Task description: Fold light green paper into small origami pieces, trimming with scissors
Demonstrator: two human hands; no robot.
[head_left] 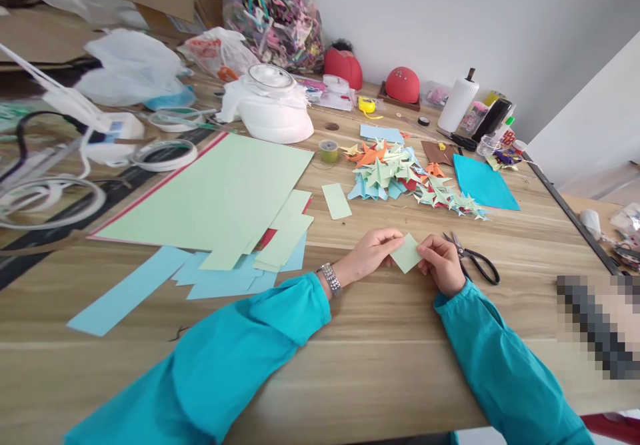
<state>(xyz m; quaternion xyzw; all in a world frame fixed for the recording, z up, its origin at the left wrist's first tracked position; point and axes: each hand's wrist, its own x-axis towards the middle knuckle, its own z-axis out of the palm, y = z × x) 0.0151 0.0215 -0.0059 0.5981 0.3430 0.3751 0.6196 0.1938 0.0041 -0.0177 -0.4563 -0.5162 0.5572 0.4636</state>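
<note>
A small square of pale green paper (406, 254) is held between both hands, turned with one corner toward me. My left hand (373, 253), with a silver watch at the wrist, pinches its left corner. The fingers of my right hand (441, 262) grip the right corner. Black-handled scissors (475, 258) lie just right of my right hand, blades slightly apart. Beyond the hands rests a pale green paper rectangle (337, 201). Farther back is a pile of folded paper stars (383, 168) in green, orange, blue and red.
Large green sheets (215, 191) and blue paper strips (130, 291) cover the left of the table. A turquoise sheet (487, 181) lies back right, near a white bottle-shaped roll (458, 103). A yellow tape measure (367, 105), white cable coils (165, 155) and plastic bags (133, 65) sit farther back.
</note>
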